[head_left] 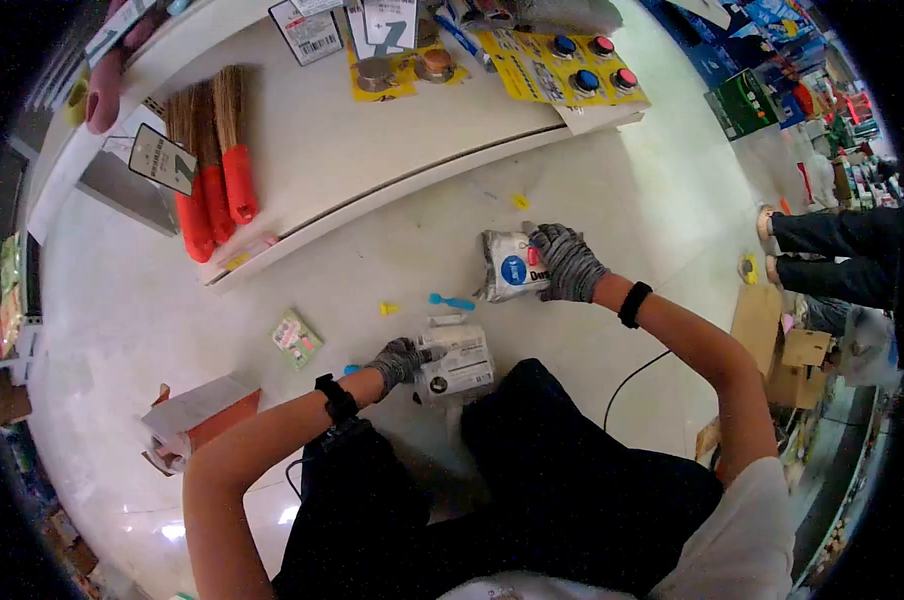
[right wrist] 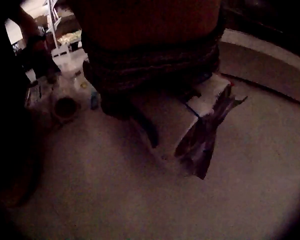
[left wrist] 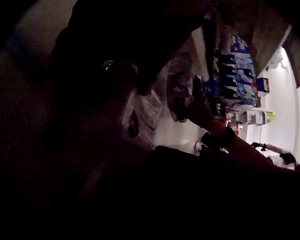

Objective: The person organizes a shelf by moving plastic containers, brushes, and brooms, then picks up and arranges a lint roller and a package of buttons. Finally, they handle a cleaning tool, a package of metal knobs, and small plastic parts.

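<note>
The gloved right hand [head_left: 570, 264] grips a white packet with a blue round logo [head_left: 513, 268] by its right side, above the floor. In the right wrist view the packet [right wrist: 165, 120] hangs under the dark glove [right wrist: 150, 70]. The gloved left hand [head_left: 398, 366] has its fingers on a white printed package [head_left: 460, 362] between the knees; how far they curl round it cannot be told. The left wrist view is very dark, with the package [left wrist: 142, 115] and the right hand [left wrist: 199, 107] faintly visible.
A blue piece [head_left: 452, 301], a yellow piece [head_left: 389, 308] and a green-white packet [head_left: 297, 338] lie on the floor. An open carton [head_left: 207, 415] stands at left. Ahead is a low shelf [head_left: 372, 150] with red-handled brushes [head_left: 240, 185]. Another person's legs [head_left: 832, 230] are at right.
</note>
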A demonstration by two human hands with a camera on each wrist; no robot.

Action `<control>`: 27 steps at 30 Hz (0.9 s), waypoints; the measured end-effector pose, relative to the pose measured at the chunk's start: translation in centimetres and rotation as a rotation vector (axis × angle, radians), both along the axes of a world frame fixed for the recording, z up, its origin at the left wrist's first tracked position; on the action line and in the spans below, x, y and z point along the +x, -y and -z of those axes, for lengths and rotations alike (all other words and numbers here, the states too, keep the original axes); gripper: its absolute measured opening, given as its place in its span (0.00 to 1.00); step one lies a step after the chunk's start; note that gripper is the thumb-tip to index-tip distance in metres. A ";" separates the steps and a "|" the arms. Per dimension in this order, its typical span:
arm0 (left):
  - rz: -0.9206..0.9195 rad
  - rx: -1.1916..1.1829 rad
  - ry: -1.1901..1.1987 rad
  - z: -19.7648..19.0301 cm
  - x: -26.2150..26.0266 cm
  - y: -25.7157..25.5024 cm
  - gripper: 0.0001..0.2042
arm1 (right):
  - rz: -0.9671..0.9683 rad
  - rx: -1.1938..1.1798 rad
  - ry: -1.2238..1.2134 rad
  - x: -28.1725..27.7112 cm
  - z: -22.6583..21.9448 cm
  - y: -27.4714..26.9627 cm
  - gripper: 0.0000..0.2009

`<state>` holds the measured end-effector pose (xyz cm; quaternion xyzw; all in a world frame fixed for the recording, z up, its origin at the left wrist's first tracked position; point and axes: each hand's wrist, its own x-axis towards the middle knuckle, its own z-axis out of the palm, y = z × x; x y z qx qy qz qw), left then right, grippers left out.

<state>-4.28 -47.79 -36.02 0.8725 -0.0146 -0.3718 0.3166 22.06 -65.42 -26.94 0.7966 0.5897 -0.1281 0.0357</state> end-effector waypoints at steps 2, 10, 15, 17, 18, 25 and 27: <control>-0.561 -0.292 -0.654 -3.2 1.3 -1.1 0.35 | -0.023 0.128 0.022 -0.4 0.0 -1.0 0.38; -0.288 0.313 0.823 -13.4 3.8 -3.8 0.45 | -0.250 -0.055 0.027 -5.5 -3.4 -7.2 0.36; -0.094 0.410 0.728 -14.3 6.4 -3.0 0.46 | -0.343 -0.103 -0.011 -8.4 -5.3 -9.7 0.36; -0.125 0.391 0.757 -14.5 6.7 -2.9 0.43 | -0.274 -0.132 -0.084 -8.7 -6.0 -10.0 0.34; -0.106 0.382 0.747 -14.6 6.9 -2.9 0.42 | -0.361 -0.080 -0.074 -8.4 -5.4 -10.0 0.33; -0.115 0.416 0.723 -14.1 7.1 -3.2 0.37 | -0.191 -0.078 -0.102 -8.2 -7.8 -10.0 0.44; -0.129 0.438 0.725 -14.1 7.2 -3.3 0.37 | -0.211 -0.006 -0.070 -8.1 -6.5 -9.9 0.43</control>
